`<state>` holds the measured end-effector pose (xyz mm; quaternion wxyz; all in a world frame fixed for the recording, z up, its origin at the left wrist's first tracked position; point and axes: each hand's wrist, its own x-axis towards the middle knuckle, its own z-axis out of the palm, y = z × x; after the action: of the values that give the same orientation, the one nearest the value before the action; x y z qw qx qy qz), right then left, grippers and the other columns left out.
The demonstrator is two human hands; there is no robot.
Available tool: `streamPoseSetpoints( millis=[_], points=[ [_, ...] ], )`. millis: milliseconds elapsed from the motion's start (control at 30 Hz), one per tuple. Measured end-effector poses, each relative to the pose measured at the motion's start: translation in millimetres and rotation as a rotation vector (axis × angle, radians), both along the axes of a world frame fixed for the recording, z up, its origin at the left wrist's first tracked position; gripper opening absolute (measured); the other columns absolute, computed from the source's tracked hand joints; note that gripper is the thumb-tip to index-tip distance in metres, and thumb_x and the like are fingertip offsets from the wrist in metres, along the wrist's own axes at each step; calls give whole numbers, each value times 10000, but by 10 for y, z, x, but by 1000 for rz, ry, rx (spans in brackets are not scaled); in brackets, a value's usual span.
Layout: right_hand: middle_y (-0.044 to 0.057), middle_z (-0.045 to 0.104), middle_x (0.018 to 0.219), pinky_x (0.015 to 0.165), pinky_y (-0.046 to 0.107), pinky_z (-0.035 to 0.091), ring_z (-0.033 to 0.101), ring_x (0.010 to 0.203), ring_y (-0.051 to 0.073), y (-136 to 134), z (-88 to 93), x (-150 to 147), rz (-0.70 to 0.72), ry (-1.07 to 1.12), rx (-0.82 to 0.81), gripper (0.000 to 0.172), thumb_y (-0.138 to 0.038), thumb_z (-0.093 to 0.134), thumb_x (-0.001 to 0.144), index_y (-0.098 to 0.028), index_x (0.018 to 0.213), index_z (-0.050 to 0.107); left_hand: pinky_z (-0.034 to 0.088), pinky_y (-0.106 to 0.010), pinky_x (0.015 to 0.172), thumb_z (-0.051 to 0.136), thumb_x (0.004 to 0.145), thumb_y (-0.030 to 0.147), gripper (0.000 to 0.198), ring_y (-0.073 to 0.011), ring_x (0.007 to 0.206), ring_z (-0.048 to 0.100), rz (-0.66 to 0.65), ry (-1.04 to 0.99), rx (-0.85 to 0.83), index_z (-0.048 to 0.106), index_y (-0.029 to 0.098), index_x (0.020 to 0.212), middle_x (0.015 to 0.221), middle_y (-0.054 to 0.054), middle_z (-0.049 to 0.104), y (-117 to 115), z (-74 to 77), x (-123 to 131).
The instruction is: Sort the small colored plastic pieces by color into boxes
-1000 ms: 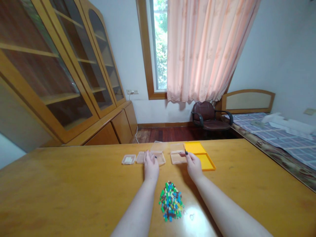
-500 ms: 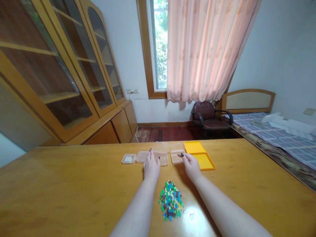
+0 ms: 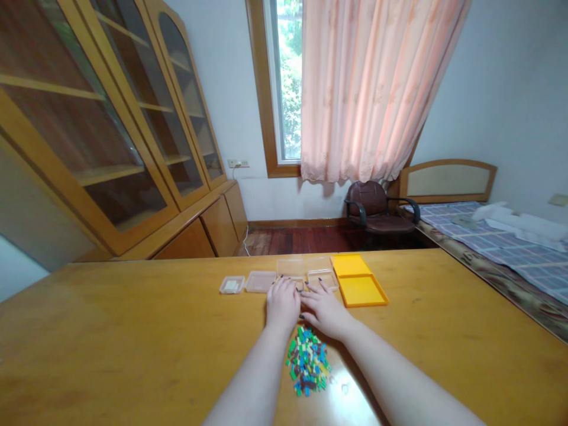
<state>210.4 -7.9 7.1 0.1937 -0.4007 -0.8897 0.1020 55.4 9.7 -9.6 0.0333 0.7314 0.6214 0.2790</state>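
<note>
Wooden table [image 3: 110, 331], glossy, takes up the lower half of the view. Both forearms reach forward over it from the near edge. Left hand [image 3: 283, 303] and right hand [image 3: 325, 307] lie side by side, nearly touching, palms down, fingers spread and flat, gripping nothing. Fingertips of both hands reach the near edge of two small clear plastic boxes: one clear box [image 3: 290, 268] ahead of the left hand, a second clear box [image 3: 322, 277] ahead of the right hand; whether the fingertips actually press on the boxes cannot be told at this size. Just behind the hands, close to the wrists, sits a heap of small coloured bricks [image 3: 307, 361], green, blue, brown and yellow mixed, loose on the table top. Further left in the same row stand a shallow clear lid [image 3: 260, 281] and a small clear box with something white inside [image 3: 231, 285], just beside each other. Right of the boxes lies an open yellow case [image 3: 358, 281], its two halves flat on the table. Beyond the table: glass-fronted cabinet [image 3: 110, 136], pink curtain [image 3: 368, 89], dark chair [image 3: 375, 210], bed [image 3: 497, 236].
</note>
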Motion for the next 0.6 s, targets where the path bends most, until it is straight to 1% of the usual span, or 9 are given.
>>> streamPoseSetpoints(
  millis=[67,167,233,300,367,467,533,600],
  points=[
    [46,503,1296,1073,501,44,312,1278,239,-8,-21,-14,3,-42,-12,474,-389,491,821,-268,1277,446,198,-444,1059,402,812,155,341,-236,1189,431,6,-2,-8,610,205,1077,1172,-82,589,16,-8,-9],
    [56,444,1347,1065,526,-5,263,1302,259,5,-61,-6,-18,-86,-21,537,-431,486,816,-257,1316,397,203,-436,1064,387,812,155,366,-226,1171,452,49,0,-11,584,189,1119,1201,-90,569,62,19,-91],
    [60,412,1370,1060,540,-12,233,1315,268,21,-79,8,-33,-101,-28,555,-449,477,815,-251,1325,384,206,-437,1064,390,808,168,386,-234,1191,432,133,24,11,559,169,1155,1248,-110,528,90,47,-174],
    [63,392,1383,1057,550,-10,204,1327,269,35,-87,19,-44,-103,-36,566,-458,471,815,-247,1331,373,191,-456,1065,407,800,192,419,-255,1235,379,230,72,14,523,148,1200,1304,-136,470,109,62,-255],
    [62,388,1385,1058,550,-7,189,1333,265,43,-87,23,-52,-96,-44,564,-458,467,817,-244,1331,372,193,-486,1054,418,794,214,463,-280,1262,339,303,119,-41,481,119,1242,1339,-164,421,121,50,-314],
    [62,396,1380,1059,547,-16,189,1335,259,45,-89,22,-61,-86,-49,553,-450,464,822,-241,1327,378,214,-509,1034,392,808,225,496,-294,1266,330,339,170,-155,430,81,1281,1359,-190,384,120,6,-336],
    [64,402,1376,1061,544,-20,193,1334,256,44,-93,20,-64,-79,-52,537,-442,460,827,-239,1319,392,202,-523,1030,370,815,210,496,-289,1271,324,341,200,-206,413,98,1296,1371,-181,368,98,-4,-309],
    [66,407,1372,1061,542,-20,198,1332,255,43,-96,20,-70,-75,-57,517,-434,455,833,-236,1308,409,177,-553,1023,360,811,188,494,-288,1273,320,347,220,-251,410,131,1299,1380,-168,359,57,23,-268]
  ],
)
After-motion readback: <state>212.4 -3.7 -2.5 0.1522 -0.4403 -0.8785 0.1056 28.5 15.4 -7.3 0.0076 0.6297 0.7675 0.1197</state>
